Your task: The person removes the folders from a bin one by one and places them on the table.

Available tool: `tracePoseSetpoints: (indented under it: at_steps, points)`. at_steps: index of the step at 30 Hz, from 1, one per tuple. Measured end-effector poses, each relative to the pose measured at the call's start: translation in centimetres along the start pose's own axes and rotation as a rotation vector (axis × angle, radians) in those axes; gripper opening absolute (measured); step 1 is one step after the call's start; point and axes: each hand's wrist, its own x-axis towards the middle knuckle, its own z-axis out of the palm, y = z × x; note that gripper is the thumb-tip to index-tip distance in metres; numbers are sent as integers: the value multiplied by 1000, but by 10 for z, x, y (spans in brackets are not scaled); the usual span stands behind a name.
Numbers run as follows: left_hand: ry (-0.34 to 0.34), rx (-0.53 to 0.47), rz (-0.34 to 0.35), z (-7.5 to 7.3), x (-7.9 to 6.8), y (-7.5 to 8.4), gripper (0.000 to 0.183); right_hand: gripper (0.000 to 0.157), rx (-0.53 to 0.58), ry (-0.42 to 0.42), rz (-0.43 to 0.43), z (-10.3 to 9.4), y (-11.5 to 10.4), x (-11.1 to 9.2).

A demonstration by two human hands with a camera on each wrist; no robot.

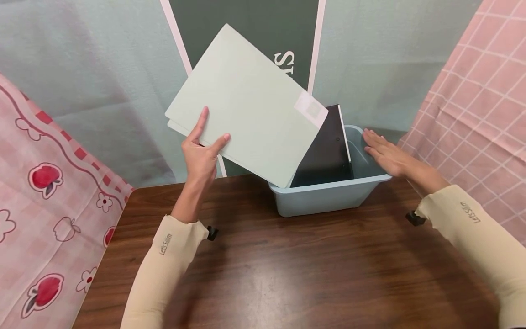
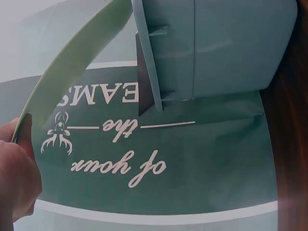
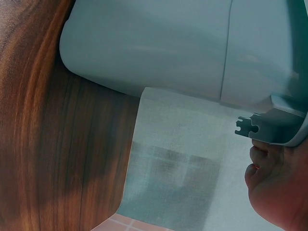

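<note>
My left hand (image 1: 200, 157) grips a pale green folder (image 1: 250, 109) by its lower left edge, thumb and a finger lying across its face. The folder is tilted, has a white label (image 1: 311, 109) near its right corner, and shows a second layer along its lower edge. Its lower right corner overlaps the rim of a light blue plastic bin (image 1: 328, 198). In the left wrist view the folder (image 2: 72, 62) bows slightly. My right hand (image 1: 384, 153) rests on the bin's right rim with fingers extended. Inside the bin leans a black flat folder (image 1: 326, 153) with a white edge.
The bin stands at the back of a brown wooden table (image 1: 263, 269). Behind hangs a grey-green cloth with a dark green lettered panel (image 1: 246, 11). Pink patterned cloths hang at the left (image 1: 45, 228) and right (image 1: 485, 100).
</note>
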Motion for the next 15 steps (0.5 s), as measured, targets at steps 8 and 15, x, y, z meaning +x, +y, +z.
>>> tracePoseSetpoints:
  at_steps: [8,15]
  points:
    - [73,-45,11,-16,-5,6,85,66,10,16,-11,1,0,-1]
    - [142,-129,-12,-33,-7,16,85,66,17,6,6,3,1,-3]
